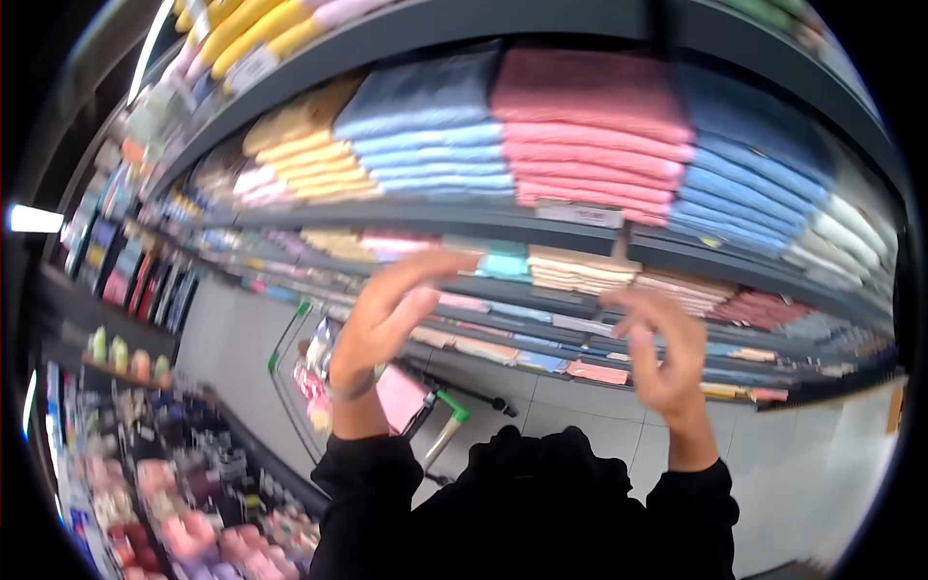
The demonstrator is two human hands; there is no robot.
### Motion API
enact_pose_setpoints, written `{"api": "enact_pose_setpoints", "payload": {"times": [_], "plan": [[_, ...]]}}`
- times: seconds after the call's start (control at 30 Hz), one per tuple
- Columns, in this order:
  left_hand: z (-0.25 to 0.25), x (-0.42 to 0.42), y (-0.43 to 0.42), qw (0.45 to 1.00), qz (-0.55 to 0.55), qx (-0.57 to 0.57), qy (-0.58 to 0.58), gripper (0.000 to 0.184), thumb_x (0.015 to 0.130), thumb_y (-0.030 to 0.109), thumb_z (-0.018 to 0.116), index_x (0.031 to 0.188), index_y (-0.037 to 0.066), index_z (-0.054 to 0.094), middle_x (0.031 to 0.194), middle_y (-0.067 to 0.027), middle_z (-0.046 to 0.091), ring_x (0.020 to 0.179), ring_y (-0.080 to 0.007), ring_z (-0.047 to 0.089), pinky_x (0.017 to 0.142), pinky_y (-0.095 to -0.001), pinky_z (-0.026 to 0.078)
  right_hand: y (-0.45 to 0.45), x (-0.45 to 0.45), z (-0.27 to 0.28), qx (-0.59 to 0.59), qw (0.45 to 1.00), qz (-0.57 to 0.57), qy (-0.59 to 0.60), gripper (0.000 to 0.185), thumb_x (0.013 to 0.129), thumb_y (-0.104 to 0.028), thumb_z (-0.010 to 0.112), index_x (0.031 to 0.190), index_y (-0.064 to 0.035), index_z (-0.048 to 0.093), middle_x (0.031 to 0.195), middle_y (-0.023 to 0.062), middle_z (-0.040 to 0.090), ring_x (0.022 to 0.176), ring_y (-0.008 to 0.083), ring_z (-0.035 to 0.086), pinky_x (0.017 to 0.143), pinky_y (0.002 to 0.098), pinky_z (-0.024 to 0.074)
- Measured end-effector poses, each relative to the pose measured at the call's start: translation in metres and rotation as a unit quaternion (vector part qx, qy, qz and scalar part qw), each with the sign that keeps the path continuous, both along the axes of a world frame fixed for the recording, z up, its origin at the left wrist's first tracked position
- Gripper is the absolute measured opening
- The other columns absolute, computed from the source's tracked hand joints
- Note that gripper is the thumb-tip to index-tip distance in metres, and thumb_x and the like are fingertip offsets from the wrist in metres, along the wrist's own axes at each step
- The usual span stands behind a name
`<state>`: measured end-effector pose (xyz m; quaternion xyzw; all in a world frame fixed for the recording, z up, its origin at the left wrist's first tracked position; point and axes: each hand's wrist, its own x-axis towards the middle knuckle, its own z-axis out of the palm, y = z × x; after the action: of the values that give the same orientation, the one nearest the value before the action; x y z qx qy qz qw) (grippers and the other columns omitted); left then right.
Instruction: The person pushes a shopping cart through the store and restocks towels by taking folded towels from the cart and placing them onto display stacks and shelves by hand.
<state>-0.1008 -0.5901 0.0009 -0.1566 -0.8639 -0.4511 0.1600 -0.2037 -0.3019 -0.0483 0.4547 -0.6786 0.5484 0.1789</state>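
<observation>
Both my hands are raised in front of shelves of folded textiles. My left hand holds nothing; its fingers stretch to the right and the thumb stands apart, near the lower shelf. On the right, my right hand has its fingers bent and spread, with nothing seen in them, in front of light pink folded stacks. Above the hands, a pink stack lies between a light blue stack and a darker blue stack. A price label is on the shelf edge below the pink stack.
A shopping cart with green corners and goods inside stands on the grey tiled floor, below and left. Slippers and other goods fill a display at the lower left. More folded goods lie on the top shelf.
</observation>
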Motion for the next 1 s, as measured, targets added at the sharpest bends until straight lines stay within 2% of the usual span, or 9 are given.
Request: {"api": "enact_pose_setpoints", "payload": {"times": [0.13,0.23,0.3,0.43,0.5,0.67,0.87,0.93,1.0], "plan": [[-0.131,0.118,-0.037,0.899,0.322,0.271,-0.123,0.04,0.1,0.026,0.047,0.117,-0.008,0.059,0.107,-0.0184,0.068,0.099,-0.0235,0.066,0.092,-0.0354,0.049,-0.054,0.023,-0.091,0.119,0.968,0.165,-0.148,0.017,0.088,-0.004,0.057,0.103,-0.003,0.064,0.095,0.0117,0.069,0.071,0.0236,0.067,0.064,0.0317,0.0513],[-0.241,0.241,-0.027,0.811,0.547,0.102,-0.178,0.028,0.099,0.018,0.048,0.104,-0.005,0.064,0.097,-0.0157,0.07,0.09,-0.0223,0.067,0.081,-0.0327,0.05,-0.097,0.059,-0.145,0.197,0.915,0.29,-0.199,0.017,0.088,-0.006,0.058,0.103,-0.0041,0.064,0.095,0.012,0.067,0.08,0.0303,0.065,0.071,0.0372,0.0518],[-0.265,0.299,0.008,0.745,0.61,-0.042,-0.267,0.023,0.096,0.019,0.054,0.096,0.0,0.067,0.092,-0.0189,0.068,0.085,-0.0342,0.066,0.075,-0.0391,0.051,-0.122,0.089,-0.174,0.214,0.901,0.335,-0.176,0.017,0.089,-0.008,0.057,0.104,-0.0039,0.064,0.098,0.0123,0.066,0.086,0.032,0.065,0.074,0.0396,0.0515],[-0.342,0.365,0.045,0.711,0.645,-0.042,-0.279,0.021,0.093,0.019,0.055,0.087,0.002,0.066,0.083,-0.0179,0.066,0.08,-0.0366,0.063,0.071,-0.0457,0.048,-0.161,0.136,-0.232,0.216,0.891,0.386,-0.1,0.018,0.085,-0.011,0.059,0.1,-0.0017,0.062,0.104,0.0127,0.063,0.096,0.0335,0.061,0.081,0.043,0.0504],[-0.358,0.362,0.052,0.68,0.635,-0.202,-0.306,0.027,0.095,0.021,0.051,0.081,0.002,0.063,0.081,-0.018,0.064,0.077,-0.0361,0.062,0.067,-0.0466,0.046,-0.174,0.152,-0.258,0.246,0.888,0.385,-0.057,0.018,0.084,-0.012,0.06,0.098,0.0002,0.062,0.101,0.0134,0.062,0.096,0.0333,0.059,0.085,0.0435,0.0482],[-0.353,0.344,0.036,0.702,0.568,-0.122,-0.412,0.038,0.098,0.03,0.043,0.077,0.006,0.062,0.075,-0.021,0.064,0.07,-0.0386,0.062,0.064,-0.0502,0.048,-0.205,0.185,-0.305,0.293,0.895,0.334,0.039,0.016,0.085,-0.018,0.06,0.08,-0.0032,0.063,0.081,0.0135,0.063,0.081,0.0322,0.061,0.078,0.0456,0.0459],[-0.286,0.373,-0.028,0.869,0.323,0.18,-0.328,0.032,0.099,0.028,0.049,0.109,0.003,0.066,0.099,-0.0137,0.07,0.09,-0.0254,0.067,0.081,-0.035,0.052,-0.226,0.208,-0.32,0.366,0.901,0.207,0.105,0.034,0.084,-0.029,0.059,0.057,-0.0092,0.06,0.057,0.0115,0.061,0.055,0.0303,0.061,0.056,0.0443,0.0457],[-0.285,0.394,-0.085,0.813,0.283,0.426,-0.277,0.032,0.1,0.024,0.047,0.113,-0.001,0.064,0.102,-0.0074,0.07,0.094,-0.0183,0.065,0.085,-0.0315,0.051,-0.225,0.209,-0.322,0.389,0.892,0.202,0.109,0.033,0.084,-0.029,0.059,0.058,-0.009,0.061,0.058,0.012,0.062,0.056,0.0299,0.062,0.057,0.0439,0.0463],[-0.293,0.402,-0.141,0.801,0.394,0.405,-0.197,0.037,0.101,0.03,0.045,0.11,-0.001,0.063,0.1,-0.0098,0.071,0.09,-0.0163,0.066,0.081,-0.0316,0.051,-0.223,0.215,-0.322,0.412,0.883,0.199,0.105,0.031,0.083,-0.028,0.058,0.058,-0.0094,0.061,0.059,0.0117,0.062,0.057,0.0296,0.062,0.057,0.0434,0.0467]]}}
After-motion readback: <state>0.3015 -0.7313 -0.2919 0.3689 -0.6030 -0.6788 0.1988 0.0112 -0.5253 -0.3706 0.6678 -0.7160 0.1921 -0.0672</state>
